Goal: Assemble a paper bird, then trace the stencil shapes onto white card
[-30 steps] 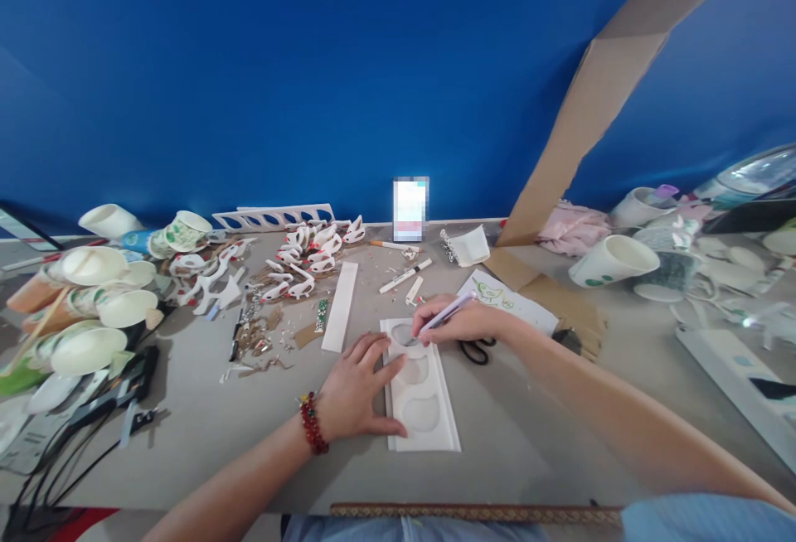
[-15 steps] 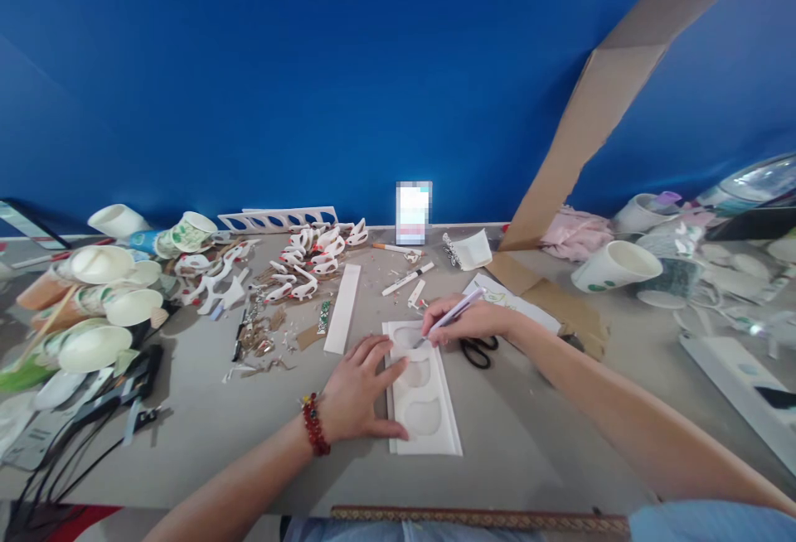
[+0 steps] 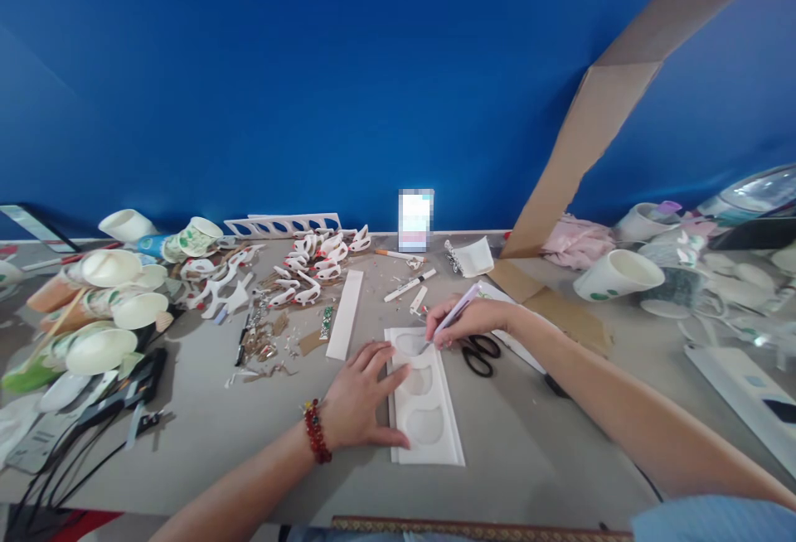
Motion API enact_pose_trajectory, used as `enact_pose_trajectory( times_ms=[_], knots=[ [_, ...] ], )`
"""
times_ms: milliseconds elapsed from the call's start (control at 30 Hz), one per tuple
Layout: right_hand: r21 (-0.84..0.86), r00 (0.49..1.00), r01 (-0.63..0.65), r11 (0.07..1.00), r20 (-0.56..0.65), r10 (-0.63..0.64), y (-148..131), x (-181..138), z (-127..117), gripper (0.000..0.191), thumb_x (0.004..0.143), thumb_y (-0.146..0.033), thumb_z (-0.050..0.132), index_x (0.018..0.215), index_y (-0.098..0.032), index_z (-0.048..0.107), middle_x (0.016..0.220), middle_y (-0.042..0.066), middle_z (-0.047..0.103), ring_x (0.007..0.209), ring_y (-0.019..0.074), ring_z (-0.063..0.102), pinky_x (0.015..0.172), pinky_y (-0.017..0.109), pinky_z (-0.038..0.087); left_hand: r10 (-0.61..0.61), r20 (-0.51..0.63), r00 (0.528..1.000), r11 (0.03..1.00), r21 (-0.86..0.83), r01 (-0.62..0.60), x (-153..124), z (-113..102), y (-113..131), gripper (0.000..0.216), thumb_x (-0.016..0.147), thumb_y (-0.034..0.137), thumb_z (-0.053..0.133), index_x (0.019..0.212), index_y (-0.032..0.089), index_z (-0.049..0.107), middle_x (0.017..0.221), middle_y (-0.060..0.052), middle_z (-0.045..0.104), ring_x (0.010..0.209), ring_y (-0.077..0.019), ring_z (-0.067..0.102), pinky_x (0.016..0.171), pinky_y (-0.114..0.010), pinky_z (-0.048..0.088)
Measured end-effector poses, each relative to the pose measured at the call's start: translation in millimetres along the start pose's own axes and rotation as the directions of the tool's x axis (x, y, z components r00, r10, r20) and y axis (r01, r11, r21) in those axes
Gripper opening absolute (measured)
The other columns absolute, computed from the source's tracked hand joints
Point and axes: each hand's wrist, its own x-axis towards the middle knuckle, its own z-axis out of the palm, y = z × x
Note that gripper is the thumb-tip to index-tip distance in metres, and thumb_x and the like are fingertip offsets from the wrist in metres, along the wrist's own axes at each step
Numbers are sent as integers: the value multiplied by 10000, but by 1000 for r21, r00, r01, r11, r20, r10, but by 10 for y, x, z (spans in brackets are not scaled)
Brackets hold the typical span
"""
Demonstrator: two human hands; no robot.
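white strip (image 3: 429, 434) with three round shapes lies flat on the table (image 3: 217, 434), straight in front of the person. left hand (image 3: 361, 405) is spread flat, pinning its left edge. right hand (image 3: 473, 320) is closed round a pen (image 3: 457, 310), tip at the topmost round. seems to be marking that round; a clean line calls for firm pressure on the strip. scissors (image 3: 480, 354) lie just beside.

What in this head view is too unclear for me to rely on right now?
Head view: pen tip, too small to tell if it touches the white strip.
Strip's left edge, under the left hand.
Blades of the scissors, behind the right hand.
The card at the wall, blurred out.
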Motion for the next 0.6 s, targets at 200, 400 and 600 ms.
enact_pose_trajectory(
  times_ms=[200, 400, 600],
  knots=[
    [-54, 996, -14, 998, 86, 19, -120, 82, -97, 294, 714, -388, 771, 905, -165, 752, 753, 16, 710, 708, 155, 660, 642, 225, 512, -4, -7, 1000, 1000, 2, 4, 0, -3, 4, 943, 650, 841, 555, 1357, 220, 502, 1328, -168, 488, 1287, -377, 402, 1079, -570, 339],
    [-74, 990, -29, 997, 135, 39, -200, 136, -189, 290, 693, -373, 789, 881, -157, 752, 743, 11, 693, 695, 141, 643, 637, 218, 506, 2, 11, 1000, 1000, 12, -2, -5, 7, -7, 956, 646, 848, 547, 1366, 220, 493, 1323, -173, 472, 1288, -381, 396, 1072, -569, 349],
    [-110, 975, -64, 992, 207, 86, -266, 238, -252, 323, 649, -372, 827, 886, -165, 758, 747, 6, 698, 706, 142, 638, 631, 212, 494, 13, 0, 1000, 1000, 2, -13, -5, 8, -13, 960, 657, 841, 545, 1381, 215, 474, 1320, -169, 468, 1288, -384, 389, 1079, -571, 340]
  ],
)
